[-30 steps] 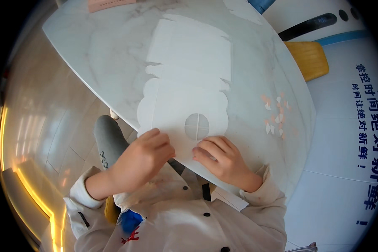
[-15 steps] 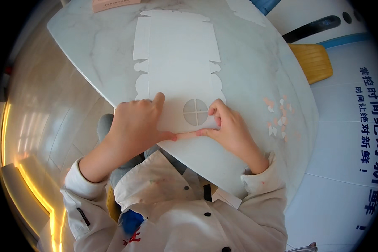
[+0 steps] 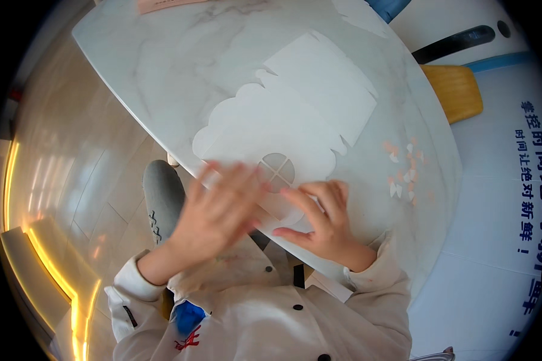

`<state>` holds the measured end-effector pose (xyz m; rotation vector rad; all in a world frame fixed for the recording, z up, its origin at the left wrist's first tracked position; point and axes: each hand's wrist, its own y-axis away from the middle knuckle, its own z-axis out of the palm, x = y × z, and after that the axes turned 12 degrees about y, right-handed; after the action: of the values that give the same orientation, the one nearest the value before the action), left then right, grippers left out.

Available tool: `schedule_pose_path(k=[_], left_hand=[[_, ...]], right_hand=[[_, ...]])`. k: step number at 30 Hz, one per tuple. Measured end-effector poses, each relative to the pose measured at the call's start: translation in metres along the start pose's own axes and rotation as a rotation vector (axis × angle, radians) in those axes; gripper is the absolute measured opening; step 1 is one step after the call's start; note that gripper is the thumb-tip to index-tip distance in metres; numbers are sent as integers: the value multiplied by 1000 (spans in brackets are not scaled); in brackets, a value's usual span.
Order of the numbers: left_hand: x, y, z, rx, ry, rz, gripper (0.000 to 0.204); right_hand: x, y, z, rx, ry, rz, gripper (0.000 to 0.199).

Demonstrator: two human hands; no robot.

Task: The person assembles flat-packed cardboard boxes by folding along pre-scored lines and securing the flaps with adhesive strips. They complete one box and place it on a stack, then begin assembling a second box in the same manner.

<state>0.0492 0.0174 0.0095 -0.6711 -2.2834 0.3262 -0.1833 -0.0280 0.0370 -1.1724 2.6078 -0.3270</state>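
White scalloped cardboard sheet (image 3: 295, 120): my right hand (image 3: 327, 225), fingers spread, apparently steadies its near edge; my left hand (image 3: 218, 209) blurs, finger state indeterminable.

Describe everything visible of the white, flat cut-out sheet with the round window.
The white, flat cut-out sheet looks like thin card, with scalloped sides, notches and a round window crossed by thin bars. It lies skewed on the grey-veined white marbled table, far end angled right. The blurred left hand and spread right hand are at its near end; contact is unclear.
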Motion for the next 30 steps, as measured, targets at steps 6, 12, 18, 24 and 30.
schedule_pose_path(k=[6,12,18,24,30], left_hand=[[-25,39,-9,-147,6,152,50],[-15,43,-24,153,118,46,54],[9,35,-18,-59,-147,69,39],[5,26,-37,-3,53,-64,26],[-15,6,-49,-32,475,-333,11]], right_hand=[[17,4,-19,-298,181,-99,59],[-14,11,7,-55,220,-223,48],[-23,-19,3,-97,116,-256,39],[-25,-26,13,-55,84,-287,35],[-5,-45,14,-72,-37,-379,16]])
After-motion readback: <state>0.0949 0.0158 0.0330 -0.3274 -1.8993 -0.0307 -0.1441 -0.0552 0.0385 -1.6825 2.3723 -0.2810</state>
